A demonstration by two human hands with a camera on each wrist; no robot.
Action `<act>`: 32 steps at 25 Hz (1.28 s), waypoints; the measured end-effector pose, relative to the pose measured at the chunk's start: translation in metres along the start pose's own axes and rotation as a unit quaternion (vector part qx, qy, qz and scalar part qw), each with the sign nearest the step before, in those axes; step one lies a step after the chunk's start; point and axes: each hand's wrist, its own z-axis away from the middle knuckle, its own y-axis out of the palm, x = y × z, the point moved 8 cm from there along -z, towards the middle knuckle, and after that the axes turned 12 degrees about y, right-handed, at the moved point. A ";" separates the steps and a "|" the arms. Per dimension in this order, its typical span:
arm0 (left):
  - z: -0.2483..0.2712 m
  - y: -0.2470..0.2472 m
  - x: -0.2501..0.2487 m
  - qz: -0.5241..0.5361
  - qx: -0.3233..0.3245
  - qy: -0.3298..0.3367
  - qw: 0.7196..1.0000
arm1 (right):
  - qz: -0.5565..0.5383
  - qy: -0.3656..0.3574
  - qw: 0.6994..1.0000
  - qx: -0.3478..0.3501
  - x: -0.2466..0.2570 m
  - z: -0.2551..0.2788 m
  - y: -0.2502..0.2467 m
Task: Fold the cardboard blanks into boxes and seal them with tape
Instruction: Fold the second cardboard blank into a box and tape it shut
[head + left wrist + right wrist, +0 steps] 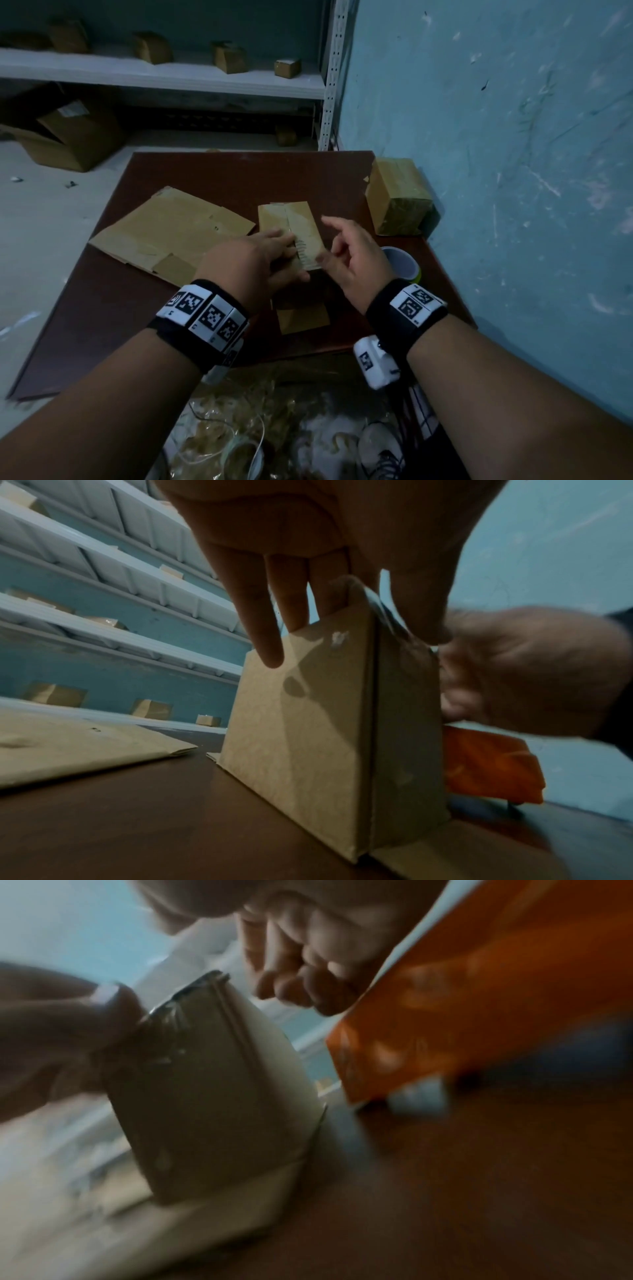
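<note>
A small tan cardboard box (294, 222) stands upright in the middle of the dark brown table (239, 171), with a glossy strip of clear tape over its top seam. My left hand (274, 253) holds its near top end, fingers (270, 642) down one face and the thumb on the adjoining face over the tape's end. My right hand (342, 253) hovers just right of the box with loosely curled fingers (291, 988), holding nothing; its thumb touches the near right corner. The box (212, 1083) is blurred in the right wrist view. A loose bottom flap (301, 318) lies flat towards me.
Flat cardboard blanks (164, 229) lie left of the box. A taped box (394, 198) sits at the table's back right by the blue wall, and a tape roll (404, 265) lies under my right hand. Shelves (171, 73) behind hold small boxes. Crumpled plastic lies below the front edge.
</note>
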 end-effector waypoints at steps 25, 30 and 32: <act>-0.001 0.002 0.004 0.027 -0.003 0.036 0.999 | 0.017 0.115 0.984 0.132 -0.022 -0.008 -0.009; -0.002 0.005 0.003 0.025 0.005 0.030 0.999 | -0.003 0.130 0.991 0.018 -0.013 -0.006 -0.003; -0.002 0.006 0.004 0.028 0.000 0.031 0.999 | 0.024 0.128 0.991 0.002 -0.005 -0.003 0.001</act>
